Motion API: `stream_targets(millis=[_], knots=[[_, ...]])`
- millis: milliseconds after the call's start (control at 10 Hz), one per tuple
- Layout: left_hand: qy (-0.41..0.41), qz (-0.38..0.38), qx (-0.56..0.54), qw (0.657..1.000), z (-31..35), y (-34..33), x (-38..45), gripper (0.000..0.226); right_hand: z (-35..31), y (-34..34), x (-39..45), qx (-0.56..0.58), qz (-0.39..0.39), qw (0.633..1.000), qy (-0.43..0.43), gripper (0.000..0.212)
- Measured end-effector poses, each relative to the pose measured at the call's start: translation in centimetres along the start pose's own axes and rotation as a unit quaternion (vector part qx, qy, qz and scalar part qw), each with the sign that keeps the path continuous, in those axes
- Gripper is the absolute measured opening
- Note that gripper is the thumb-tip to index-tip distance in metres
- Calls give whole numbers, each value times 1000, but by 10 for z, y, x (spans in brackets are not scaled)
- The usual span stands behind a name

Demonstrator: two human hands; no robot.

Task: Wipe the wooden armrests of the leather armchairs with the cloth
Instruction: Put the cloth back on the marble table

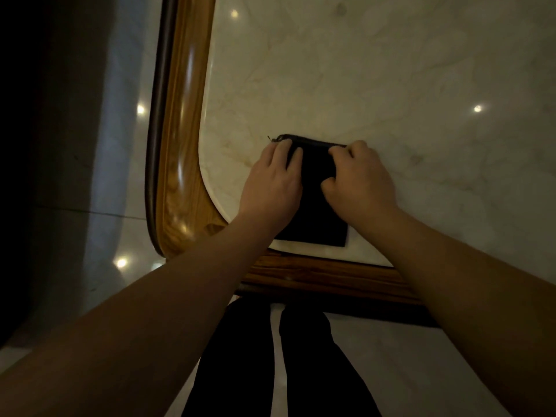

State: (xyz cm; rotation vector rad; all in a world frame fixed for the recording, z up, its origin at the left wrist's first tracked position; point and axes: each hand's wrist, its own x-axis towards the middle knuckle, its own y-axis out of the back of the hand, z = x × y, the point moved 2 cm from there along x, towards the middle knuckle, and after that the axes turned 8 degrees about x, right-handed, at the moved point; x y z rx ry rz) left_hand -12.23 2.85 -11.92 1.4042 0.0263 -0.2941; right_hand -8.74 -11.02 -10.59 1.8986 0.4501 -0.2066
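Observation:
A dark folded cloth (313, 218) lies flat on a pale marble tabletop (376, 85), close to its near left corner. My left hand (270, 182) rests on the cloth's left side, fingers spread over its far edge. My right hand (358, 176) is curled on the cloth's far right corner, fingers pinching the fabric. No armchair or armrest is in view.
A glossy rounded wooden rim (177, 145) frames the tabletop on the left and near sides. Shiny pale floor tiles (99, 206) lie to the left and below. My dark trouser legs (270, 356) stand right against the table's near edge.

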Motion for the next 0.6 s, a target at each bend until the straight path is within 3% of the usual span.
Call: stream_targets(millis=[300, 500, 600], knots=[[-20, -38, 0, 999, -2, 15, 0, 52, -1, 9, -6, -5, -53, 999, 3, 53], [18, -45, 7, 999, 1, 91, -27, 51, -27, 76, -43, -39, -88, 995, 13, 52], [53, -30, 10, 998, 9, 151, -43, 51, -48, 129, -68, -38, -62, 997, 21, 45]])
